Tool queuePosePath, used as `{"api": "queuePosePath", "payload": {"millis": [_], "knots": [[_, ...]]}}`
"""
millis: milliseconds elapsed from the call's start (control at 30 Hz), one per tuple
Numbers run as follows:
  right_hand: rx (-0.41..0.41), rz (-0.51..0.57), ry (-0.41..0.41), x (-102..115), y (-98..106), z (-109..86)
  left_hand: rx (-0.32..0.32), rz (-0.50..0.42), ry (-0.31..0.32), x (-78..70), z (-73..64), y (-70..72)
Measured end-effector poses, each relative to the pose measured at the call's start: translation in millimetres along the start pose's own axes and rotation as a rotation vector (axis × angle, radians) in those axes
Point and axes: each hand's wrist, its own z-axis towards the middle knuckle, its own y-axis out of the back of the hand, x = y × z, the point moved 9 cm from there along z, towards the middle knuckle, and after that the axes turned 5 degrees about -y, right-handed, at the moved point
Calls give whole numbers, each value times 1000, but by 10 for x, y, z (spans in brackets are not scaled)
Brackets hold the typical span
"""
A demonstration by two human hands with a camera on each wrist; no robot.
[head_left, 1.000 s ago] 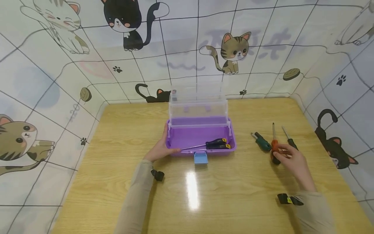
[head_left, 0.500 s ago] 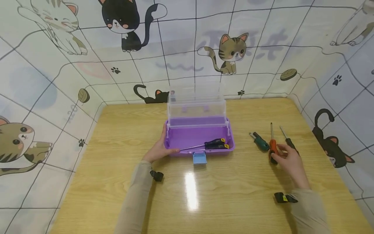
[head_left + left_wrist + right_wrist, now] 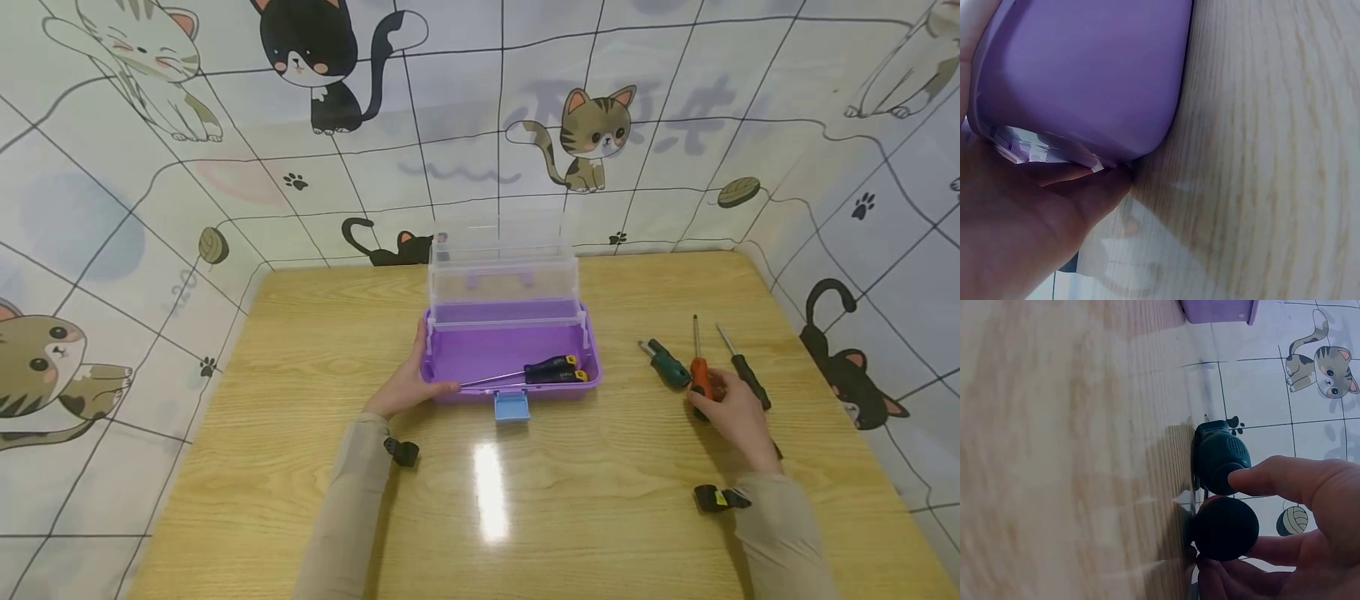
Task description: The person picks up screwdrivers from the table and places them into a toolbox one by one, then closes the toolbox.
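My left hand (image 3: 401, 385) grips the left front corner of a purple toolbox (image 3: 480, 393), thumb on the front rim and fingers along the side. The left wrist view shows that hand against the toolbox wall (image 3: 1097, 69). Two black-and-yellow screwdrivers (image 3: 551, 369) lie inside, along the front. On the right, my right hand (image 3: 738, 412) holds the handle of a red screwdriver (image 3: 700, 375), its shaft pointing away. In the right wrist view, thumb and fingers lie around its black handle end (image 3: 1227, 529). A green-handled screwdriver (image 3: 670, 367) lies to its left, a black-handled screwdriver (image 3: 750, 382) to its right.
The toolbox's clear lid (image 3: 504, 279) stands raised at the back, and a blue latch (image 3: 512, 407) hangs down in front. Cat-patterned walls (image 3: 465, 125) border the wooden table (image 3: 585, 492) at the back and sides.
My right hand has shifted slightly left and lower at the red screwdriver, uncovering more of the black handle. My left hand stays on the toolbox. The head view has shifted slightly.
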Motion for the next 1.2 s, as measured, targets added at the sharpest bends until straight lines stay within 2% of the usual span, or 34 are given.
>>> {"api": "queuePosePath", "payload": {"millis": [133, 300, 367, 467, 600, 700, 900, 1100, 1200], "knots": [[11, -14, -23, -18, -26, 23, 14, 10, 14, -46, -29, -13], [21, -20, -38, 13, -46, 56, -2, -7, -10, 107, 15, 2], [24, -23, -41, 27, -55, 70, -15, 15, -10, 192, 27, 23], [20, -28, -41, 53, -64, 81, -23, 30, -11, 226, 30, 39], [8, -40, -38, 55, -54, 90, -4, 31, 11, 49, -8, 21], [6, -49, -36, 42, -55, 104, 12, -6, 8, -69, -21, 3], [16, -50, -18, 64, -47, 106, 4, -82, -25, 115, 34, -6], [-6, -49, -4, 111, -29, 101, -23, 31, 12, 221, 36, 16], [-5, -53, -10, 95, -34, 99, -23, 39, 11, 223, 40, 15]]}}
